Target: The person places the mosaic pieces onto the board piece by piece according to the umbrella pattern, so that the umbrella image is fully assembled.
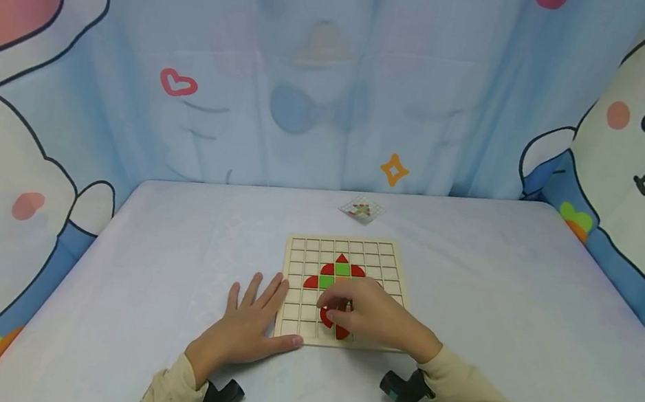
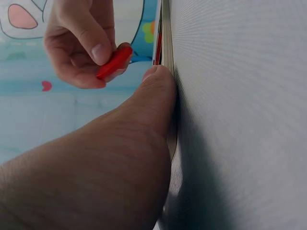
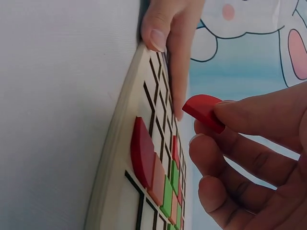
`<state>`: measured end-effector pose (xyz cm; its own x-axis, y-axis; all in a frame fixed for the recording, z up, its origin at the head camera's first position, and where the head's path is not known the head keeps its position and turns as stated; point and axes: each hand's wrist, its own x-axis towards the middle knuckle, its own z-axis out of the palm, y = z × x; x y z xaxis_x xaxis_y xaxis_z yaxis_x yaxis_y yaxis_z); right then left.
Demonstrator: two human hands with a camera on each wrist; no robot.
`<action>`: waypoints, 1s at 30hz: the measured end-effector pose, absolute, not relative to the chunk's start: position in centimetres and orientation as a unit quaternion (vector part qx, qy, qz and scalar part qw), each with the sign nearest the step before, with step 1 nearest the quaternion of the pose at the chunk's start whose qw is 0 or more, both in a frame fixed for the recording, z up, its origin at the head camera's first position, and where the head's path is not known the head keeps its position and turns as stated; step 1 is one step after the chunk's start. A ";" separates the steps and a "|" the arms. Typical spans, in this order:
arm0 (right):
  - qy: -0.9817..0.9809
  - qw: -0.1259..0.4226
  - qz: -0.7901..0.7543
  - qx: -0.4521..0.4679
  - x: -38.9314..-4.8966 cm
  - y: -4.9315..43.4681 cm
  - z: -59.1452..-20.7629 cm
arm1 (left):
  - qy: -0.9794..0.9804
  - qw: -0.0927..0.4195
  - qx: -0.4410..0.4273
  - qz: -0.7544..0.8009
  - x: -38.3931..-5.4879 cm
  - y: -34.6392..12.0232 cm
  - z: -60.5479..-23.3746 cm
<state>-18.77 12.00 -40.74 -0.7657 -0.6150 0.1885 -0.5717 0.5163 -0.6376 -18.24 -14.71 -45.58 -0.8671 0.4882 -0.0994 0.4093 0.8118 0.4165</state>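
Note:
A pale wooden board (image 1: 290, 311) with a square grid lies on the table. Red, green and orange pieces (image 3: 169, 196) fill some squares near its middle; the right hand hides part of them in the head view. My right hand (image 1: 374, 314) is over the board's lower middle, pinching a red quarter-round piece (image 3: 204, 110) between thumb and fingers. The right wrist view has this piece raised off the grid. My left hand (image 1: 247, 330) lies with fingers spread at the board's lower left corner, its thumb along the front edge and fingertips at the left side.
Behind the board lies a small clear packet (image 1: 361, 209) with a coloured pattern. A white cloth (image 1: 198, 238) covers the table. A blue curtain (image 1: 309, 122) with cartoon animals closes off the back and sides. Black wrist-worn devices (image 1: 407, 387) sit below both wrists.

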 end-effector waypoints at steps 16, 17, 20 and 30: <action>0.874 0.038 -0.303 -0.378 -18.7 11.1 -41.6 | 0.949 0.099 0.231 0.189 -18.3 -14.9 -45.9; 0.875 0.038 -0.300 -0.377 -18.6 11.1 -41.6 | 0.949 0.099 0.232 0.189 -18.3 -14.9 -45.9; 0.877 0.036 -0.295 -0.378 -18.5 11.0 -41.7 | 0.949 0.100 0.233 0.189 -18.3 -14.9 -45.9; 0.878 0.010 -0.286 -0.385 -18.2 11.3 -41.7 | 0.948 0.103 0.235 0.191 -18.1 -14.7 -45.5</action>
